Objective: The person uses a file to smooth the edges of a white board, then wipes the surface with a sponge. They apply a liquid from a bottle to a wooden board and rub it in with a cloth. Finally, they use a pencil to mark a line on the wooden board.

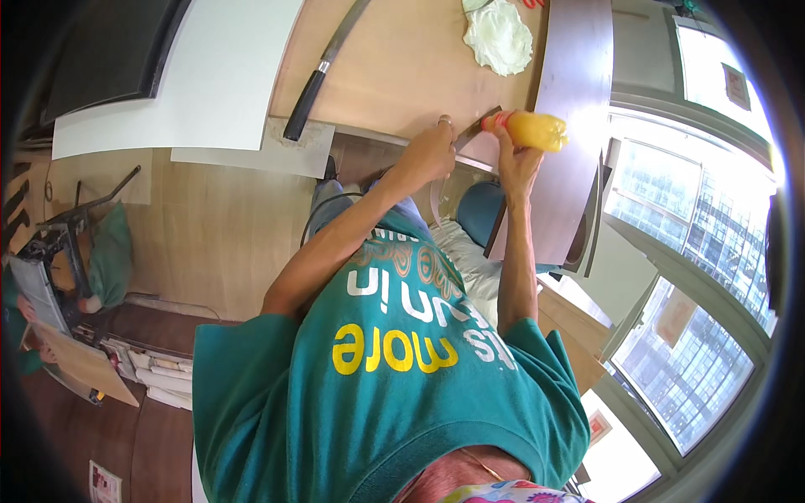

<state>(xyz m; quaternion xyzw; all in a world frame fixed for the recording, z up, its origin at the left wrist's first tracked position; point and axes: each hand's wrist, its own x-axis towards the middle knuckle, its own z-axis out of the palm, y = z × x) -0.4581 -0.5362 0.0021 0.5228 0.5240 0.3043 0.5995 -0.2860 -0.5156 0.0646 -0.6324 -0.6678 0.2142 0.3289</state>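
Observation:
My right hand point(520, 163) is wrapped round a yellow plastic bottle point(538, 132) tipped on its side, its red neck end toward my left hand. My left hand point(429, 151) is closed on a narrow brown strip point(476, 131), which runs up to the bottle's neck. A paler length of strip point(438, 201) hangs down below that hand. Whether anything comes out of the bottle is too small to tell. Both hands are over the near edge of the light wooden tabletop point(394, 75).
A long blade with a black handle point(305, 104) lies on the tabletop's left. Crumpled whitish plastic point(499, 38) and red handles point(533, 3) are at the far side. A dark brown panel point(570, 101) borders the right, near windows. At far left, another person's hands point(46, 348) hold a board.

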